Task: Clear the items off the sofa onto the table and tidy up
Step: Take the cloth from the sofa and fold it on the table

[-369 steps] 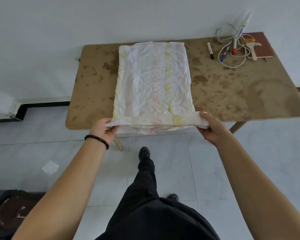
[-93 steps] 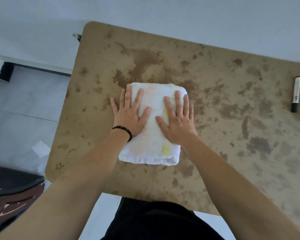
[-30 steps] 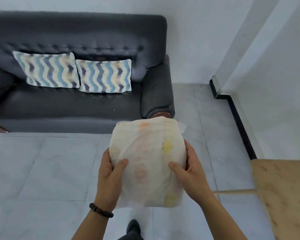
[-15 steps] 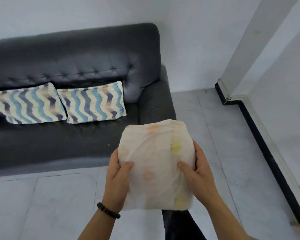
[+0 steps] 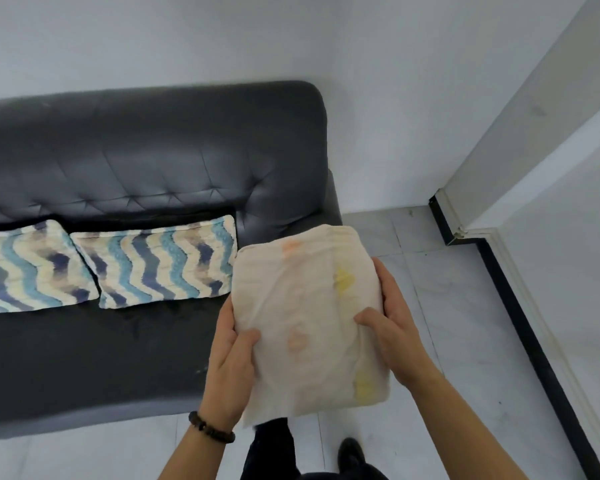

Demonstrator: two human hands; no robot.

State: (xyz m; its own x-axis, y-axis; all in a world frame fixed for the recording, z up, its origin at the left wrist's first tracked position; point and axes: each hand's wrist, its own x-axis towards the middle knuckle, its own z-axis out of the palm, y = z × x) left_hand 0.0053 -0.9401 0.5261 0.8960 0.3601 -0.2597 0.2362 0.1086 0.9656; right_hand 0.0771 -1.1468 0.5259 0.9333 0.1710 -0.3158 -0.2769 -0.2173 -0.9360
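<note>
We have stepped closer to the sofa (image 5: 118,358) since half a second ago, carrying the folded cloth (image 5: 309,320), now held in the air before its right end. Our left hand (image 5: 229,362) and right hand (image 5: 392,334) clasp its long sides, thumbs on top. Its long axis points away from us. The bare seat lies leftward, nearer the left hand, beside the striped cushion (image 5: 160,261).

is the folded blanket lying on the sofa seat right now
No, the folded blanket is held up in the air between the left hand and the right hand, in front of the sofa.
</note>
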